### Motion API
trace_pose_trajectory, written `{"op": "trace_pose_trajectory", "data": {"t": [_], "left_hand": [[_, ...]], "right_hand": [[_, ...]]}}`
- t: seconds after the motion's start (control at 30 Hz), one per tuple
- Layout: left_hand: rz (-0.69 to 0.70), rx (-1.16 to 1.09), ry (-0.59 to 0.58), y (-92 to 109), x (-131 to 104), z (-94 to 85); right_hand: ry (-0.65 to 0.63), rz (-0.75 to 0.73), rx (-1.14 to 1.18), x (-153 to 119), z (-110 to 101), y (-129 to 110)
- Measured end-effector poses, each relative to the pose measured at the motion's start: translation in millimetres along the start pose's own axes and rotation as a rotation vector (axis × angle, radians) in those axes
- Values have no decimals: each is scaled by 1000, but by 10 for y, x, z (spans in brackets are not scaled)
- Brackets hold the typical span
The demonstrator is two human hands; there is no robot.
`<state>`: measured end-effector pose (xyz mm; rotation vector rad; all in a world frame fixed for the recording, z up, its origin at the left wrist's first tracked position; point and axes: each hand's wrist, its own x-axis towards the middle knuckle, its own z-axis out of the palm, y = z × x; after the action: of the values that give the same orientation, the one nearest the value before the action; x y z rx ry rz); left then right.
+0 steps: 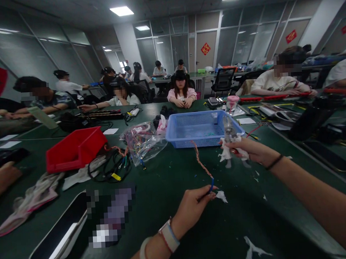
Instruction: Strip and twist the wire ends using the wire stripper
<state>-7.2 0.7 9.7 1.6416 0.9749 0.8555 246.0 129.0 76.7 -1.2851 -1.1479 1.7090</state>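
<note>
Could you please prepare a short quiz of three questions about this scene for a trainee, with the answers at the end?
1. Multiple choice: which part of the wire does the left grip hold?
A. the blue end
B. the bare copper-coloured end
C. the middle of the copper-coloured stretch

2. True or false: the right grip is empty.

3. Short answer: what colour is the bin that stands left of the clear plastic bag in the picture?

Key:
1. A, the blue end.
2. False; the right grip holds crumpled white material.
3. Red.
</note>
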Motion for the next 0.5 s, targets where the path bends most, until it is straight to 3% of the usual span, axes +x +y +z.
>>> {"op": "trace_pose_trajectory", "data": {"t": [0.07,0.27,0.4,0.5], "left_hand": [[6,11,-5,16,5,-11],[7,7,17,35,18,-35],[10,-19,15,18,26,-32],[5,-34,22,-9,34,-27]], "right_hand": [[-8,123,166,168,36,-34],[-12,194,238,345,124,79],[8,174,220,222,140,146],[20,157,168,-81,143,264]]}}
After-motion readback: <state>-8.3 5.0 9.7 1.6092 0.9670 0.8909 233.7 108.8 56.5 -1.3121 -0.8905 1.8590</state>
